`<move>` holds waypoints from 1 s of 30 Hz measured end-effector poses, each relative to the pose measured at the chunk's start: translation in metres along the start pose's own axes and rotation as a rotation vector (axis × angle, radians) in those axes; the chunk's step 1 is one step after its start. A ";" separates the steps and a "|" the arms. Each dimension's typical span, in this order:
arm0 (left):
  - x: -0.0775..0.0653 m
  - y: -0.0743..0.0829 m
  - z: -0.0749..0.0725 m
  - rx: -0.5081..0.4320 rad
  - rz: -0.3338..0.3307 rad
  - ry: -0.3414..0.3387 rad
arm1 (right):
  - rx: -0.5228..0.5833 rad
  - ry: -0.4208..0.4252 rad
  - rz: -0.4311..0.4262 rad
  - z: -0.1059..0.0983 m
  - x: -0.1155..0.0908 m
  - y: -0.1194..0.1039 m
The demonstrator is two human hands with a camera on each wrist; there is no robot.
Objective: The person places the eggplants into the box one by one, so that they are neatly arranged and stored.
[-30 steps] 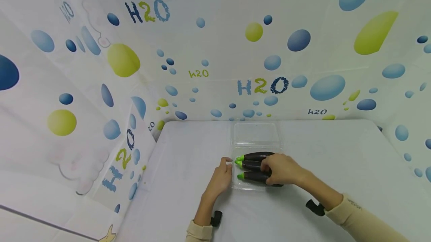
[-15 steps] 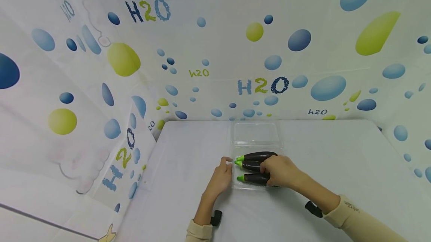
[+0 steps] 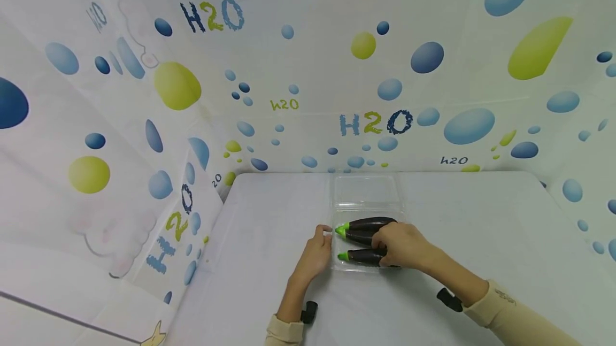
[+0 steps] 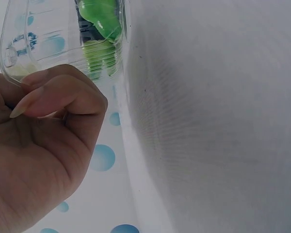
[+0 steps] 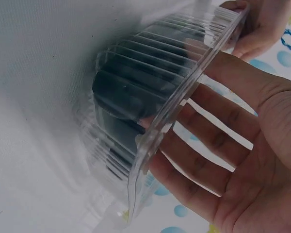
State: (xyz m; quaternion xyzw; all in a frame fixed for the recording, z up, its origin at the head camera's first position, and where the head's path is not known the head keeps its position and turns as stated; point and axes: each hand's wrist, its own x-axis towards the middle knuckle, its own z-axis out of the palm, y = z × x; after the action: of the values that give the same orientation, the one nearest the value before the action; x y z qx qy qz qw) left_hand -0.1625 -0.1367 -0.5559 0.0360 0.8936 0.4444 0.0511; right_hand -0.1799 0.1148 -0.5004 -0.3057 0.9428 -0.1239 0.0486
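Note:
A clear plastic clamshell container (image 3: 344, 269) lies on the table, holding three dark eggplants with green stems. The rear eggplant (image 3: 368, 223) and middle eggplant (image 3: 358, 236) lie against each other, with a gap to the front eggplant (image 3: 363, 256). My left hand (image 3: 315, 258) pinches the container's left rim; curled fingers show in the left wrist view. Over the right rim reaches my right hand (image 3: 401, 244), its fingers fairly straight and spread, the tips inside against the eggplants' dark ends. In the head view this hand hides the eggplants' right ends.
The container's hinged lid (image 3: 367, 191) lies folded back toward the table's far edge. A white cloth covers the table (image 3: 481, 228). Behind and at the left stand white curtains (image 3: 317, 68) printed with blue and green drops.
The front eggplant has shifted slightly toward me, away from the middle one. The rear and middle eggplants' stems have come together. My right hand has moved only slightly; my left hand stays put.

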 end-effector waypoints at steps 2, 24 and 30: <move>0.000 0.000 0.000 -0.001 -0.001 0.001 | 0.015 0.021 -0.008 -0.002 -0.002 0.003; 0.009 -0.001 -0.019 0.039 0.033 -0.007 | 0.319 0.430 0.224 -0.024 -0.014 0.056; 0.021 0.003 -0.029 0.007 0.044 0.024 | 0.414 0.409 0.298 -0.022 -0.017 0.072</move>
State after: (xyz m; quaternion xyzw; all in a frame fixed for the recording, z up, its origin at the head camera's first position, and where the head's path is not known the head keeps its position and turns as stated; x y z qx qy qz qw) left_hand -0.1872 -0.1554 -0.5371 0.0506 0.8946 0.4429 0.0304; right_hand -0.2107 0.1857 -0.4978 -0.1165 0.9222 -0.3633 -0.0631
